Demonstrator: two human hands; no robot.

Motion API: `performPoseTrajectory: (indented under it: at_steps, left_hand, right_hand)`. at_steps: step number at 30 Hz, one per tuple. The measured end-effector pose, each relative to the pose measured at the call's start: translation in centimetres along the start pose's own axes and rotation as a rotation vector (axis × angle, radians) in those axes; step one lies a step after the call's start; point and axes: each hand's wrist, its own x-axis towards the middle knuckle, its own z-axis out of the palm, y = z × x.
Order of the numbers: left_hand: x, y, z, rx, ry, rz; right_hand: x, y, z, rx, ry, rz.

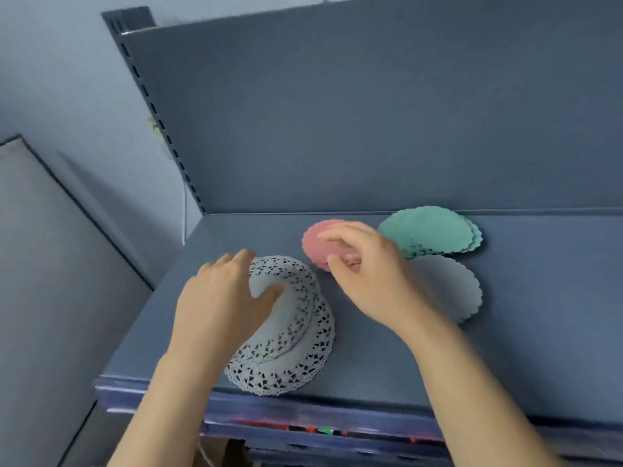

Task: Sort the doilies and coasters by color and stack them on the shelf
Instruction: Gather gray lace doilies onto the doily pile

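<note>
— How far along was the sorting?

— Well along, I'd judge. Four colour groups lay on the shelf [539,332]. There was a green stack [431,230] at the back right and a pale stack [451,288] just in front of it. A pink stack [313,241] sat left of the green, and the lace doilies [296,332] were near the front edge on the left.

— Were the hands busy?

— Both. The left hand [219,298] had its grip clamped on the lace doilies, thumb pressed on top and fingers curled round the far edge, which bent up off the shelf. The right hand [364,264] had its grip closed on the pink stack, fingers over the top and thumb at the near edge.

— Was the pink stack down or lifted?

— I couldn't tell, because the hand covered most of it. It was close to the green stack, but whether they touched was hidden.

— Were the piles neat?

— Not all of them. The green stack was a little fanned, with lower pieces showing at its right side. The lace doilies lay in a loose fan, not squared. The pale stack was partly behind the right wrist, so I couldn't fully judge it.

— So what was left?

— No loose, unsorted pieces showed, so the colour sorting looked done or nearly so. What remained, I'd say, was settling the pink stack, squaring the lace doilies and tidying the green.
</note>
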Motion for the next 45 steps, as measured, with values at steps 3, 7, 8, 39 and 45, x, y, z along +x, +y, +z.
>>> performPoseTrajectory:
  at_steps: [3, 7, 8, 39, 45]
  left_hand:
    - [0.9, 4.0, -0.3, -0.092, 0.026, 0.209]
    - [-0.2, 12.0, -0.3, -0.244, 0.015, 0.474]
    - [-0.9, 14.2, -0.1, -0.257, 0.013, 0.534]
    - [-11.6, 57.5, 13.4, -0.64, -0.511, 0.236]
    - [-13.5, 62.3, 13.5, -0.953, -0.569, 0.153]
  right_hand:
    - [-3.0, 0.8, -3.0, -0.118, 0.131, 0.097]
    - [-9.1, 2.9, -9.5, -0.309, 0.3, 0.293]
    - [-10.9, 3.3, -11.5, -0.342, 0.345, 0.338]
    - [-25.3, 27.9, -46.0, -0.313, 0.307, 0.704]
    - [-23.9, 29.7, -50.9, -0.007, 0.455, 0.486]
